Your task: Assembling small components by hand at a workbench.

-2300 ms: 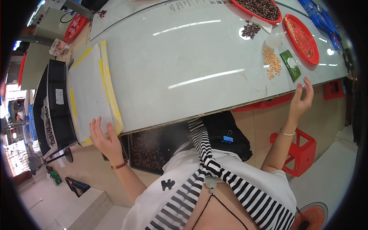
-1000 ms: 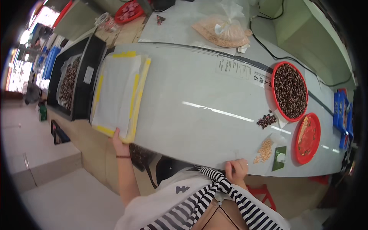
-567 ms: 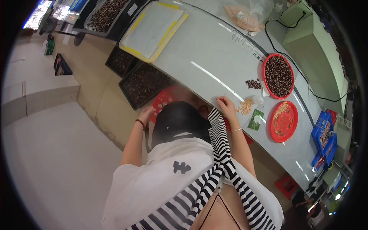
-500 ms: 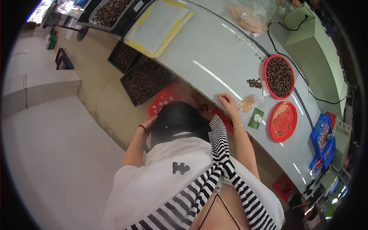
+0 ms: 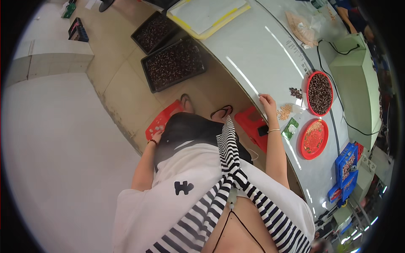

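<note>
Low at my left side, my left hand (image 5: 157, 135) is closed on the edge of a red plastic stool (image 5: 167, 119) with pale patches on its seat; some fingers are hidden. My right hand (image 5: 268, 105) rests at the edge of the grey table (image 5: 236, 46), its fingers curled together and nothing visible in them. Beside it lie a pile of pale kernels (image 5: 284, 111), a small whitish cup (image 5: 298, 109) and a green packet (image 5: 290, 128) with a white piece on top. Farther off stand a red round tray of dark beans (image 5: 319, 93) and a red tray with pale bits (image 5: 314, 139).
Two black crates of dark beans (image 5: 173, 64) stand on the floor. Under the table is another red stool (image 5: 252, 126) with a dark object on it. A yellow-edged board (image 5: 206, 17), a plastic bag (image 5: 301, 27), a pale green machine (image 5: 354, 84) and blue baskets (image 5: 346, 166) are on the table.
My view has shifted, and both feet now show on the floor. The red stool in my left hand has come nearer to me, away from the crates. My right hand stays at the table edge.
</note>
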The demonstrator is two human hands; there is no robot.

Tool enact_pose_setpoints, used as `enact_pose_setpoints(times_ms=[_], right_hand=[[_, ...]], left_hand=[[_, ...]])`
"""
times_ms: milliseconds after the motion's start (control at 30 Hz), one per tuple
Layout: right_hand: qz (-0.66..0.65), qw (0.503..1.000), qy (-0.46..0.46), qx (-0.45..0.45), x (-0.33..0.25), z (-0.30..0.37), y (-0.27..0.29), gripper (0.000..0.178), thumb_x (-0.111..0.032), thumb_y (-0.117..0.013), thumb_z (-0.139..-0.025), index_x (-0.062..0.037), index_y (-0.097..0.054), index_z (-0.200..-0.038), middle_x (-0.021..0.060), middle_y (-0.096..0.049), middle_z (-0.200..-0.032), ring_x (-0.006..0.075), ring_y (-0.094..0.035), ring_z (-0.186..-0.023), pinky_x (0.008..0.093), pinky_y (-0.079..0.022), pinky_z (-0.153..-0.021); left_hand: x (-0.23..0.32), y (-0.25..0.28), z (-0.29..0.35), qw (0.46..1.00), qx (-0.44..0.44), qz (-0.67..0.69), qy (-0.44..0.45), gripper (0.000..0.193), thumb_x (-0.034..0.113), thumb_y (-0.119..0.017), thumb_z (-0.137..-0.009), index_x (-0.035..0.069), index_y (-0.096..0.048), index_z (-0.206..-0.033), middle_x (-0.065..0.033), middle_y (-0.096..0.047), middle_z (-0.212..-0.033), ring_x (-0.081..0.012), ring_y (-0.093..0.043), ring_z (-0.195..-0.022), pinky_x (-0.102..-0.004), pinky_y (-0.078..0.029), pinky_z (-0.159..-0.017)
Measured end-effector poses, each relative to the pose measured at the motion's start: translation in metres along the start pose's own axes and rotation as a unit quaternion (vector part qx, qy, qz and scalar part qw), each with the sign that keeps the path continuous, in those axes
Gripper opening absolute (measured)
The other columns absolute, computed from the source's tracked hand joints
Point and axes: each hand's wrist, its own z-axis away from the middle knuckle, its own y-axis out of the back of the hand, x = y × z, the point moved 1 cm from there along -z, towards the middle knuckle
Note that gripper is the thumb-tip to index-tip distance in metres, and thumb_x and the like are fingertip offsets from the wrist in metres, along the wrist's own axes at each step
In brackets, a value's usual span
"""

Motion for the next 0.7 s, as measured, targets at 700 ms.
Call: enact_pose_setpoints(times_ms=[700], right_hand=[[0.188, 0.946, -0.070, 0.256, -0.008, 0.109, -0.232, 0.018, -0.013, -0.061, -0.080, -0.0005, -0.064, -0.094, 0.0101, -0.067, -0.088, 0.0174, -0.062, -0.086, 0.0304, -0.048, -0.080]], left_hand=[[-0.114, 0.268, 0.000, 0.991, 0.015, 0.050, 0.127, 0.028, 0.026, -0.054, -0.088, 0.003, -0.059, -0.105, -0.0071, -0.062, -0.082, -0.0164, -0.058, -0.070, -0.0304, -0.046, -0.059]])
